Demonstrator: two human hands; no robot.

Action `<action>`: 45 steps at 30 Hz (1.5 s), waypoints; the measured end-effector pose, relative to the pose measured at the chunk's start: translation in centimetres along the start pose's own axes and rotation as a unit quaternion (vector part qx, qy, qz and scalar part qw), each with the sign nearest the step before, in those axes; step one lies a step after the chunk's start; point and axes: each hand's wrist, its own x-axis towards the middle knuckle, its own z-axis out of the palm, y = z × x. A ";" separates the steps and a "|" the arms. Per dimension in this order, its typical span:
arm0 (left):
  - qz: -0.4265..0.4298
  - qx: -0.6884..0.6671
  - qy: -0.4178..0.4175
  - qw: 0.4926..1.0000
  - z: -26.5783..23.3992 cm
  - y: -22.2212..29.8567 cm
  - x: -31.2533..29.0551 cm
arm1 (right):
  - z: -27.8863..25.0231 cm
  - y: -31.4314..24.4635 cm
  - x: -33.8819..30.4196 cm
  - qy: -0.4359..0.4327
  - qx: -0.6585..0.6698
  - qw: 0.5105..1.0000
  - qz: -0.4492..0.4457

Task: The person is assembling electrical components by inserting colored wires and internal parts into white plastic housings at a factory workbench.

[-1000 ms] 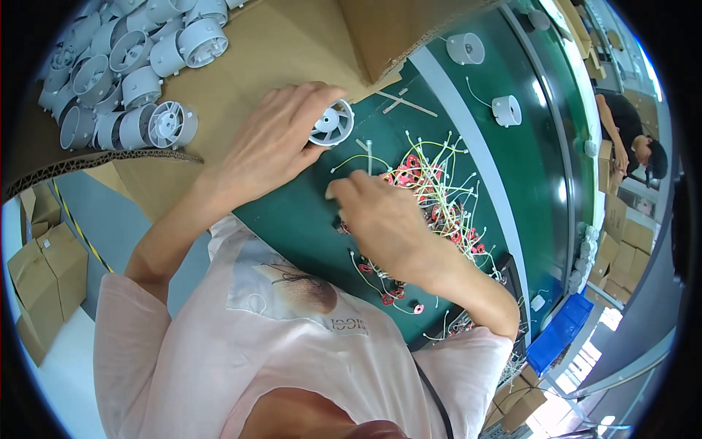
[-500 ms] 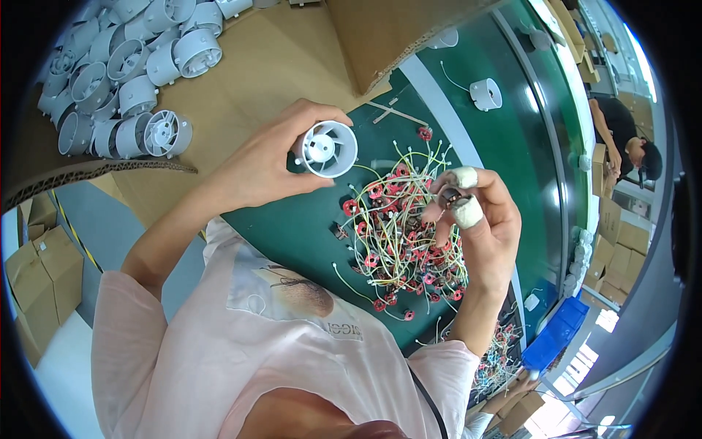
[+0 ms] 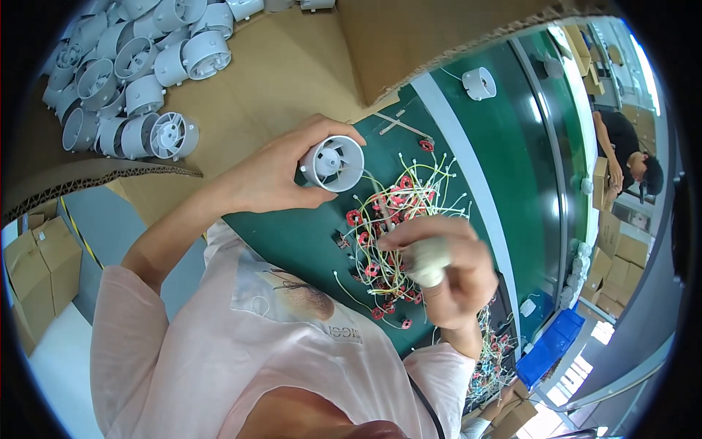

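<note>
My left hand grips a white round fan housing from its left side, its open end with hub and vanes facing up. A pale wire runs from beside the housing toward the fingertips of my right hand. That hand is smeared by motion, curled and closed above the pile, with white wraps on its fingertips; what it holds is hidden. Under it, on the green work surface, lies a tangle of small red-ringed coil parts with yellow and white wires.
An open cardboard box with many white housings stands at left. Beyond a pale strip, another housing sits on the green belt. A blue bin is at lower right. A person in black sits across at right.
My right hand has moved left and down over the pile, nearer the housing; the small dark part seen in its fingertips no longer shows. My left hand with the housing shifted slightly right and down.
</note>
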 end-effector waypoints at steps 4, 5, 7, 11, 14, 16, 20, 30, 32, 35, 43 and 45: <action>-0.064 -0.122 -0.022 0.990 -0.4 0.4 -0.2 | 0.5 -0.1 0.2 -0.076 -0.092 0.993 -0.021; -0.055 -0.126 -0.022 0.990 -0.5 0.0 -0.4 | 0.4 0.0 0.3 -0.083 -0.090 0.992 -0.022; -0.038 -0.134 -0.024 0.990 -0.5 -0.5 -0.5 | 0.4 0.2 0.5 -0.097 -0.087 0.991 -0.025; -0.037 -0.152 -0.069 0.985 -0.9 -0.2 -0.5 | 0.4 0.9 0.9 -0.107 -0.096 0.989 -0.037; -0.043 -0.160 -0.084 0.983 -1.1 0.1 -0.4 | 0.6 1.0 0.8 -0.111 -0.087 0.990 -0.020; -0.046 -0.163 -0.090 0.981 -1.2 0.1 -0.5 | 0.6 0.9 0.8 -0.114 -0.081 0.990 -0.012; -0.023 -0.167 -0.099 0.981 -1.6 -0.1 -0.6 | -0.3 -0.2 1.2 -0.163 -0.050 0.984 0.059; -0.022 -0.011 -0.162 0.987 -1.0 1.8 -0.3 | -0.7 1.1 3.8 -0.183 0.108 0.953 0.215; -0.052 0.008 -0.146 0.988 -0.3 2.4 -0.4 | 0.4 1.3 4.0 -0.134 0.147 0.944 0.263; 0.014 0.079 0.022 0.997 0.8 2.1 -0.9 | 1.6 1.4 4.1 -0.012 0.180 0.932 0.315; 0.045 0.079 0.031 0.995 1.2 1.6 -0.8 | 2.5 1.3 2.1 0.003 -0.276 0.954 0.118; 0.074 0.118 0.043 0.989 1.0 1.5 -0.5 | 2.6 1.9 1.7 0.018 -0.291 0.951 0.105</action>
